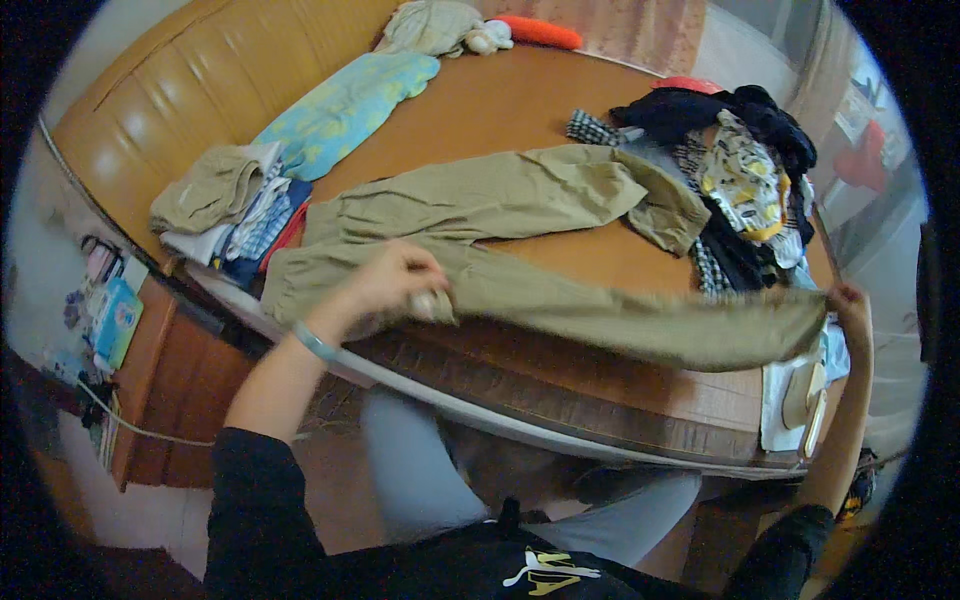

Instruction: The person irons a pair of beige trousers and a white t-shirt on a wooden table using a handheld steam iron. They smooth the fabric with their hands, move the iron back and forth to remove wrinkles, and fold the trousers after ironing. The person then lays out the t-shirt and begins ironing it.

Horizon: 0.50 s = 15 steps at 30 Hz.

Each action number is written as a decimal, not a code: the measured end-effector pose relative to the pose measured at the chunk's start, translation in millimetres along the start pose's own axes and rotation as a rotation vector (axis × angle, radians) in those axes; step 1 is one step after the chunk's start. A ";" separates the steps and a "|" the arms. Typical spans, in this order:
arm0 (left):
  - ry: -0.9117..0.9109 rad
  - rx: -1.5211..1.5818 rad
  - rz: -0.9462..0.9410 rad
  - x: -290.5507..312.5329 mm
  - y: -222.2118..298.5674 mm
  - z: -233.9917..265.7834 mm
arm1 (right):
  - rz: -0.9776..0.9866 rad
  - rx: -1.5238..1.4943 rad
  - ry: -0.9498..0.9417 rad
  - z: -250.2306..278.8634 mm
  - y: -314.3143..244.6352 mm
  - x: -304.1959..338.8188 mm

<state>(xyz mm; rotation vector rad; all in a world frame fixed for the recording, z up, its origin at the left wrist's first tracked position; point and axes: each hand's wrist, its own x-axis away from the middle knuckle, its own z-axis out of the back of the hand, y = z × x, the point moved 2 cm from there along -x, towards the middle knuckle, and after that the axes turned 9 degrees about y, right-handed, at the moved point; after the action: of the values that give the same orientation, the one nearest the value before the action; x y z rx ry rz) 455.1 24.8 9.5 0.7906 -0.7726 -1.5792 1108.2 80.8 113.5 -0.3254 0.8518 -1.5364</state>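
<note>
Left hand [395,283] and right hand [850,306] pinching khaki trousers [520,285] along the near edge of a brown surface [560,85].
The left's blurred fingers bunch fabric; the right's hold one cuff toward the near right corner. Beyond, the other leg lies bent, folded clothes [210,190] sit by the left edge, and heaped clothes [725,170] by the right.

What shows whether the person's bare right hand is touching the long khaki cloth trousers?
Touching: the head view shows the right hand gripping the khaki trousers at the end of one outstretched leg.
</note>
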 end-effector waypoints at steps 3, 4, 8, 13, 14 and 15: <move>0.177 0.036 0.051 -30.9 21.9 58.3 | -0.112 -0.117 -0.007 -37.5 -57.6 -21.4; 0.169 -0.051 -0.038 -51.5 25.5 67.0 | -0.028 0.100 -0.080 -24.4 -45.7 -43.6; 0.506 -0.176 -0.327 -71.1 60.8 116.0 | 0.157 -0.382 0.173 -32.1 -94.0 -81.6; 0.367 -0.315 -0.267 -30.0 87.8 76.2 | 0.059 -0.369 0.034 8.4 -37.2 -51.6; 0.305 -0.389 -0.383 -11.8 76.1 67.5 | 0.023 -0.364 0.026 -10.4 -29.7 -38.0; 0.186 -0.433 -0.304 3.9 62.0 55.6 | -0.015 -0.342 0.023 -26.5 -24.0 -21.6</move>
<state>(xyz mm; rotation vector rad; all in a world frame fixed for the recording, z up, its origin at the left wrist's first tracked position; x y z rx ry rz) 442.4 16.0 91.4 0.7407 -0.1648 -1.8274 1077.0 108.2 117.6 -0.5643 1.1344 -1.4075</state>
